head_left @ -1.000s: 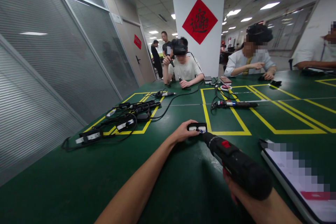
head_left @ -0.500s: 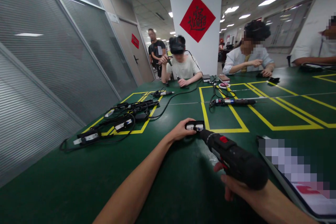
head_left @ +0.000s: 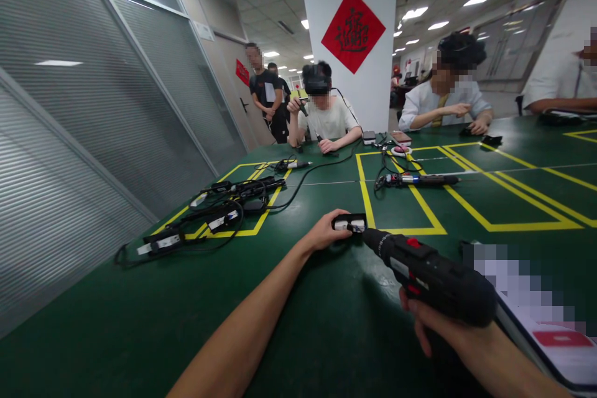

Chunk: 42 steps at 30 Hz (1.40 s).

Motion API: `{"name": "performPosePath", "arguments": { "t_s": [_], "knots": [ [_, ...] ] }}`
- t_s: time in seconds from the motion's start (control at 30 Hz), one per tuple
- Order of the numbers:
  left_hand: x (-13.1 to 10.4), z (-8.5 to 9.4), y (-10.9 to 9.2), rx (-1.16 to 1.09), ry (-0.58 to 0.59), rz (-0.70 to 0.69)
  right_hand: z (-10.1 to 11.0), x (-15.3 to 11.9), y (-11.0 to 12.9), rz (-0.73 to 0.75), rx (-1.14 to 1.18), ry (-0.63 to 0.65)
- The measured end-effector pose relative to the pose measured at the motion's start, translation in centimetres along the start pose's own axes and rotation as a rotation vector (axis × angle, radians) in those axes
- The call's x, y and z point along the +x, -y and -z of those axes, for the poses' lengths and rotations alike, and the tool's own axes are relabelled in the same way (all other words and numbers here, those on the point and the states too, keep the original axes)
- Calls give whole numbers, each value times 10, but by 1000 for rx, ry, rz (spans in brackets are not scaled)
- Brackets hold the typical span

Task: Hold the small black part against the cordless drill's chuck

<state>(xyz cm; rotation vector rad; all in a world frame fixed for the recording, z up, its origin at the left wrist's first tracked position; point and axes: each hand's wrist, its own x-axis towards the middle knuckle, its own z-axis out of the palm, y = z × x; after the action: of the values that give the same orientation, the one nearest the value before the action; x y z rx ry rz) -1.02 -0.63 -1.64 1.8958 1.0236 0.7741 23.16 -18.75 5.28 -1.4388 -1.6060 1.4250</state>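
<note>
My left hand grips a small black block with white labels and presses it onto the green table. My right hand is wrapped around a black electric screwdriver with a red switch. The tool points away from me and its tip touches the near right end of the small block. My fingers show under the tool's body.
A phone or tablet lies at my right. Black adapters and cables lie at the left inside yellow tape lines. Another screwdriver rests mid-table. Several people sit at the far edge; two stand behind.
The screwdriver has swung a little to the right and lower, its tip staying at the block. A person in the background has walked closer along the corridor.
</note>
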Motion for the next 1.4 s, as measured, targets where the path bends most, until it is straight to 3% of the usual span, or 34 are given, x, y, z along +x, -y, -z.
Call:
{"name": "performPosePath", "arguments": {
  "t_s": [0.33, 1.03, 1.4],
  "knots": [
    [1, -1, 3, 15, -12, 10, -2, -1, -2, -36, -150, -19],
    [0, 1, -1, 10, 19, 12, -3, 0, -1, 33, -51, 1],
    [0, 0, -2, 48, 11, -19, -5, -3, 8, 52, 57, -139]
  ]
}}
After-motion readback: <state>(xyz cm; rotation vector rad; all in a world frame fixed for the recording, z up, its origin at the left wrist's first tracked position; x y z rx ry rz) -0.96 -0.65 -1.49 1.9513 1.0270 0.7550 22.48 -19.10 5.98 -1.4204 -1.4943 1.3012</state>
